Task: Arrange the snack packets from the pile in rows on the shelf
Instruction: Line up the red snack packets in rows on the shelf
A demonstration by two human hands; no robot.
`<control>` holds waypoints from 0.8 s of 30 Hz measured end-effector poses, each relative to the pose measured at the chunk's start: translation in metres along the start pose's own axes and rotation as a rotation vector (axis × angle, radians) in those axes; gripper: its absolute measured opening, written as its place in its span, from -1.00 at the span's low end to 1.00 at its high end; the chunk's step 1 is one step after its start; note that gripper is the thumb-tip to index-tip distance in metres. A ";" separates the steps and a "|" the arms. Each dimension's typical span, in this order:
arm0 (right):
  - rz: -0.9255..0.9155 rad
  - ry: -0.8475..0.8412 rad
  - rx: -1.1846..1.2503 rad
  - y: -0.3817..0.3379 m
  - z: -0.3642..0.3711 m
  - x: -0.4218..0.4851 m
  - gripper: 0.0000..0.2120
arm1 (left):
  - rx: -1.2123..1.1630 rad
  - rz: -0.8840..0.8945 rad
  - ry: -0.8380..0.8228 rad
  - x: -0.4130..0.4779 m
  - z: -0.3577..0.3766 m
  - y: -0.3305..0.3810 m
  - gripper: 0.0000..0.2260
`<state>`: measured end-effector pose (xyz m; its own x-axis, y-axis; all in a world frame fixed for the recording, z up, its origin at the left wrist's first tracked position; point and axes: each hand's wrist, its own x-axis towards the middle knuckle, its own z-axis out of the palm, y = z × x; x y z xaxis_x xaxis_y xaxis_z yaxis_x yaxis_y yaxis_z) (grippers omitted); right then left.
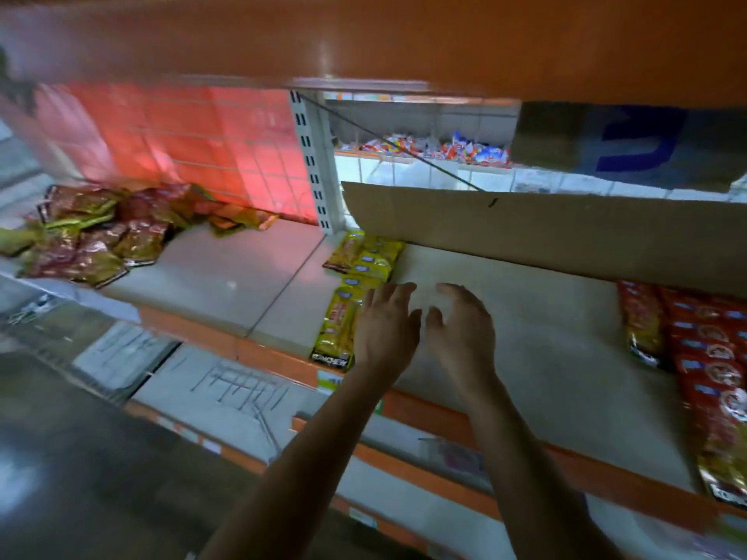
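Left hand and right hand hover with spread, empty grip beside the yellow row; next, I judge, they must fetch packets from the pile.

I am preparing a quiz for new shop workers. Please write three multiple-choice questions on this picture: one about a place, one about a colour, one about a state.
1. Where does the loose pile of packets lie?
A. on the left part of the shelf
B. on the floor
C. on the cardboard

2. What colour is the row of packets beside the left hand?
A. blue
B. yellow
C. white

3. What do the left hand and right hand hold?
A. one packet each
B. one box together
C. nothing

Answers:
1 A: the pile sits far left on the shelf.
2 B: its wrappers are yellow.
3 C: both hands are open over bare shelf.
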<state>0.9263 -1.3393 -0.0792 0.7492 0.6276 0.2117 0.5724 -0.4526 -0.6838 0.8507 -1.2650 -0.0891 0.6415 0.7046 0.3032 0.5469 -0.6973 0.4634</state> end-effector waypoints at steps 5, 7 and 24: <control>-0.042 -0.025 0.043 -0.064 0.060 -0.018 -0.67 | 0.042 -0.030 0.037 -0.008 -0.044 -0.078 -0.66; -0.055 -0.040 0.093 -0.090 0.085 -0.027 -0.70 | 0.053 -0.062 0.101 -0.011 -0.060 -0.108 -0.69; -0.187 -0.273 0.138 -0.230 0.245 -0.008 -0.63 | 0.133 -0.379 0.156 0.014 -0.146 -0.294 -0.57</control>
<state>0.7072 -1.0848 -0.0944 0.5082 0.8461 0.1609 0.6271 -0.2356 -0.7424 0.6208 -1.0310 -0.0994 0.2984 0.9187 0.2589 0.7993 -0.3888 0.4583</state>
